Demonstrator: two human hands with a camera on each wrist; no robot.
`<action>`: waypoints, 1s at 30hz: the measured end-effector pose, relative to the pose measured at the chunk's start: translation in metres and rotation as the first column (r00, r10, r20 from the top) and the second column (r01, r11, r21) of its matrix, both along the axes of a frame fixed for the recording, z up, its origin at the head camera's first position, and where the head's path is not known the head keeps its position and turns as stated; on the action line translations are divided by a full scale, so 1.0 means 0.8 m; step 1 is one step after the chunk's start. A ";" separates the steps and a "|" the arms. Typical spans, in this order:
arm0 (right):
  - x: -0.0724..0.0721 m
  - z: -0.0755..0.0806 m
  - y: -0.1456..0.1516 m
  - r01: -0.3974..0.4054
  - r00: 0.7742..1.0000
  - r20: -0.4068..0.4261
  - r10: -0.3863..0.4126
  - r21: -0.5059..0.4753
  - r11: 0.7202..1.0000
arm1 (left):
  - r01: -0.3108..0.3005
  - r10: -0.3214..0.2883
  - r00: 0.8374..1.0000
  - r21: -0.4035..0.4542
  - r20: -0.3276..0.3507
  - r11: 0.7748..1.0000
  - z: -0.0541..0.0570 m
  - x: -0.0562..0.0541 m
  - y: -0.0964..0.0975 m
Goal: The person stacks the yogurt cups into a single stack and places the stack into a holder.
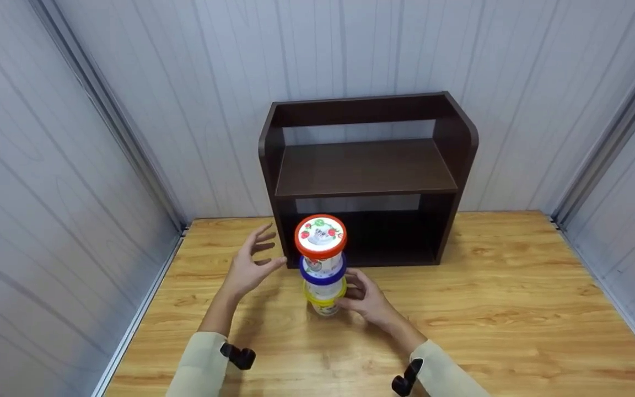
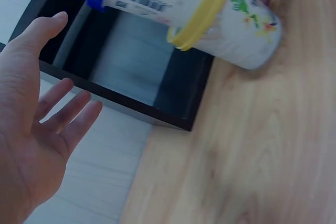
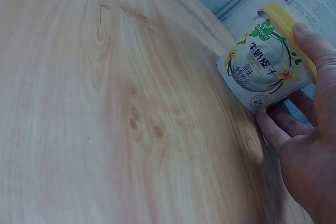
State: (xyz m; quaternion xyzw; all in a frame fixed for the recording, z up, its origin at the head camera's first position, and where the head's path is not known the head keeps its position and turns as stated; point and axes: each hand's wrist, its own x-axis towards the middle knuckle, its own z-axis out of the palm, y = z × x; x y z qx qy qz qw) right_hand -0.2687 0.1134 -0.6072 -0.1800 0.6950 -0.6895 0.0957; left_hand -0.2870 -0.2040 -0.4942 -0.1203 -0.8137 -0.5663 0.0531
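Observation:
Three white printed tubs stand stacked upright on the wooden table. The red-lidded tub (image 1: 321,236) is on top, with strawberries on its lid, the blue-lidded tub (image 1: 323,267) is in the middle, and the yellow-lidded tub (image 1: 326,307) is at the bottom. My right hand (image 1: 370,300) holds the yellow-lidded tub from the right. In the right wrist view its thumb lies at the yellow rim, with fingers behind the tub. Left of the stack, my left hand (image 1: 251,267) is held apart from it, fingers spread and holding nothing.
A dark brown two-tier shelf (image 1: 367,165) stands behind the stack, against the back wall. Its lower compartment is partly hidden by the tubs. Pale panelled walls (image 1: 47,165) enclose the wooden table (image 1: 516,309) at the left, back and right.

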 end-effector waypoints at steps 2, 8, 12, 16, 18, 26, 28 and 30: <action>0.000 0.000 0.000 -0.001 1.000 -0.001 0.001 -0.004 1.000 | -0.010 0.010 1.000 -0.003 -0.012 1.000 0.008 -0.004 -0.001; -0.002 -0.002 0.000 -0.015 1.000 -0.014 0.015 -0.021 1.000 | -0.013 0.012 1.000 -0.027 -0.026 1.000 0.037 -0.016 -0.007; -0.002 -0.001 0.001 -0.024 1.000 -0.010 0.024 -0.016 1.000 | -0.017 0.014 0.998 -0.055 -0.056 0.998 0.059 -0.022 -0.010; -0.002 0.001 0.002 -0.025 1.000 -0.005 0.025 -0.013 1.000 | -0.021 0.012 0.995 -0.081 -0.104 0.997 0.083 -0.027 -0.008; -0.002 0.001 0.002 -0.021 1.000 0.002 0.021 -0.010 1.000 | -0.020 0.008 0.991 -0.088 -0.134 0.996 0.094 -0.030 -0.007; -0.001 0.001 0.002 -0.021 1.000 0.013 0.021 -0.003 1.000 | -0.024 0.010 0.979 -0.069 -0.204 0.997 0.127 -0.041 0.001; -0.001 0.002 0.002 -0.019 1.000 0.014 0.019 0.001 1.000 | -0.033 0.017 0.977 -0.068 -0.214 0.997 0.133 -0.045 0.003; -0.001 0.002 0.002 -0.016 1.000 0.014 0.016 0.005 1.000 | -0.039 0.025 0.975 -0.060 -0.221 0.997 0.138 -0.050 0.005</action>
